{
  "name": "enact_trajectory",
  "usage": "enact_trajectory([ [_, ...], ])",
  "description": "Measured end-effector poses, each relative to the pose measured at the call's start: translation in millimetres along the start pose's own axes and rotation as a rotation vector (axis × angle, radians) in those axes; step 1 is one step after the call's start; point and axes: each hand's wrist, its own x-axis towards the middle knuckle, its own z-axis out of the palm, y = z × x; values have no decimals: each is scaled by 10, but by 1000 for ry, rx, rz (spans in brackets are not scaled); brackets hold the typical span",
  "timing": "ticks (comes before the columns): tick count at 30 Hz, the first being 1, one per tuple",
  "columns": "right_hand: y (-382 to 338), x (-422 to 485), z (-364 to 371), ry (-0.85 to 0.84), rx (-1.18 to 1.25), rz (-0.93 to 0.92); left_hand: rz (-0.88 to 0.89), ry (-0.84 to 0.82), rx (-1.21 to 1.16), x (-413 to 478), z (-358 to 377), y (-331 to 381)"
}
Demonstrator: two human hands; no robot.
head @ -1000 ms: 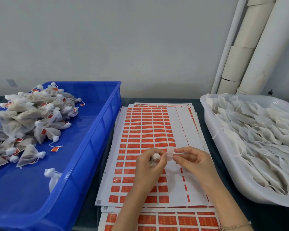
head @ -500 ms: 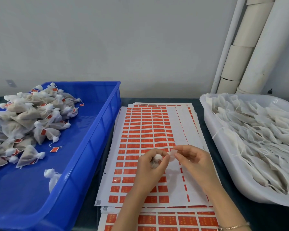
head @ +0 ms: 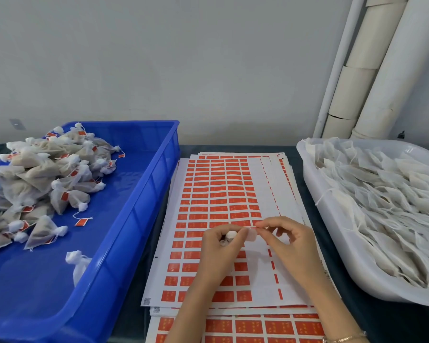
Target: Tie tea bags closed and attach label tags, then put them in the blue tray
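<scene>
My left hand grips a small white tea bag, its tied top showing between my fingers. Between thumb and fingers my right hand pinches a small label tag, its pale back towards me, held right beside the bag's top. Both hands hover over a stack of sticker sheets printed with orange labels. The blue tray at the left holds a heap of tied, tagged tea bags and one loose bag near its right wall.
A white tub at the right is full of untied tea bags with loose strings. White pipes stand against the wall behind it. More label sheets lie under my forearms at the table's front edge.
My hands have stayed in place over the sheets. The right hand's fingers have shifted slightly as they work the label against the bag's top.
</scene>
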Motion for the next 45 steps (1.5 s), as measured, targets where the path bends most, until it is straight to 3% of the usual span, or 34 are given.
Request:
enact_trajectory([
  [12, -63, -45, 31, -8, -91, -133, -117, 51, -72, 12, -50, 69],
  [24, -6, -63, 74, -59, -245, -115, -155, 38, -96, 9, -54, 60],
  [31, -39, -64, 68, 74, -190, -85, -100, 49, -76, 24, -8, 28],
  [37, -59, -73, 91, -36, -162, -57, -19, -40, -45, 25, -6, -18],
  [45, -25, -58, 83, -17, -139, -21, 48, -55, 51, 15, -6, -69],
])
